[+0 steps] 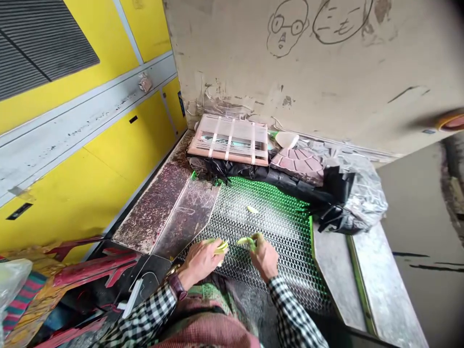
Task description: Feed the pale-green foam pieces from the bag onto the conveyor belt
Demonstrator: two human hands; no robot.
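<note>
On my feed from the head camera, the working spot sits low and just right of centre, over a hexagonal wire mesh [286,251] laid on a bright green backing. My operator's left hand [200,263], with a wristwatch [177,285] at its wrist, is curled closed, its fingers and thumb pinching a pale green strip [220,248]. The right hand [264,258] is closed too, pinching a second pale green piece [246,240] between thumb and fingers. The two hands are near each other but not touching, and the two pieces point inward across the gap; I can't tell what the material is at this resolution. The relation I'd watch is a loose pale green sliver [253,209] lying alone on the mesh. Taking the hands as my clock centre and the top of the view as 12, it lies at about 12 o'clock from the right hand and 1 o'clock from the left, so the right hand is nearer. Its long axis runs roughly from 10 to 4. At 12 o'clock beyond it, a crumpled black plastic sheet [275,181] edges the mesh, with a strapped wooden frame [228,140] against the doodled wall [286,29]; a stone ledge [163,212] runs off at 10 o'clock.
</note>
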